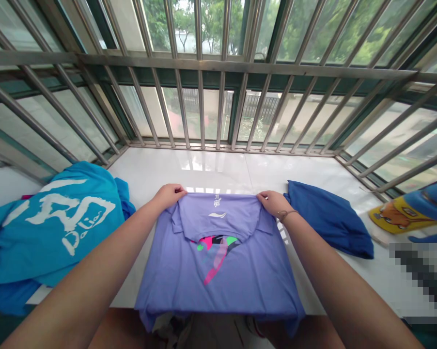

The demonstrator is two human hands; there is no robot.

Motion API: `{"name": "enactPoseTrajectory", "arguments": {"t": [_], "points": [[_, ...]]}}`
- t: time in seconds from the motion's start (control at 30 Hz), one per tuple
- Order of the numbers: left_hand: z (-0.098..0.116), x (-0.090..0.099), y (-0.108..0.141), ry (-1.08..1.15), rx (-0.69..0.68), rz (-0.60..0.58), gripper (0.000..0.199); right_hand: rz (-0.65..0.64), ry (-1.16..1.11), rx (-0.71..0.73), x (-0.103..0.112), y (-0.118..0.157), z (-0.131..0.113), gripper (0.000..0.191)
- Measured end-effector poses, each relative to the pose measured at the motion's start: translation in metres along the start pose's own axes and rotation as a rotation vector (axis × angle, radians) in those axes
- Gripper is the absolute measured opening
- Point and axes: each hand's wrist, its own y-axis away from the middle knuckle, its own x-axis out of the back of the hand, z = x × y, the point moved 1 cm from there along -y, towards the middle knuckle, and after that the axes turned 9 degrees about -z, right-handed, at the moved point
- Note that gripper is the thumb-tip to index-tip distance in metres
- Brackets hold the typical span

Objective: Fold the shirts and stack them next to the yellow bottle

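A purple T-shirt (pixel 218 271) with a pink, green and black print lies spread in front of me on the white sill. Its upper part is turned down over the front, showing a small white logo, and its lower edge hangs past the sill's near edge. My left hand (pixel 170 195) pinches the far left corner of the fold. At the far right corner, my right hand (pixel 273 201) pinches the cloth the same way; a thin bracelet circles that wrist. The far edge is held nearly straight between both hands.
Bright blue clothing (pixel 91 218) with white lettering is heaped at the left. A folded dark blue garment (pixel 327 218) lies right of the shirt, near a yellow and blue bottle (pixel 403 213). Metal bars (pixel 200 106) fence the windows behind the white sill (pixel 226 167).
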Motion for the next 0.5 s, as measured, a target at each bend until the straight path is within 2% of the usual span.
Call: {"name": "enactPoseTrajectory", "arguments": {"t": [0.07,0.13,0.2,0.27,0.33,0.4,0.5], "points": [[0.003,0.0,0.001,-0.032,0.017,0.035,0.023,0.023,0.006,-0.015,0.001,0.001,-0.001,0.036],[0.007,0.002,0.004,-0.111,-0.023,0.105,0.019,0.065,0.008,-0.041,0.006,0.006,0.0,0.036],[0.016,0.001,0.015,-0.205,-0.128,0.158,0.018,0.098,0.003,-0.067,0.01,0.018,0.001,0.032],[0.031,-0.008,0.033,-0.262,-0.29,0.134,0.021,0.081,-0.002,-0.022,0.011,0.037,0.003,0.024],[0.054,-0.027,0.055,-0.264,-0.454,0.062,0.022,0.02,0.003,0.097,0.003,0.06,0.004,0.02],[0.087,-0.055,0.077,-0.237,-0.561,0.004,0.022,-0.03,0.04,0.203,-0.011,0.08,0.001,0.023],[0.144,-0.104,0.093,-0.217,-0.614,-0.066,0.035,-0.003,0.138,0.202,-0.034,0.098,-0.006,0.027]]}}
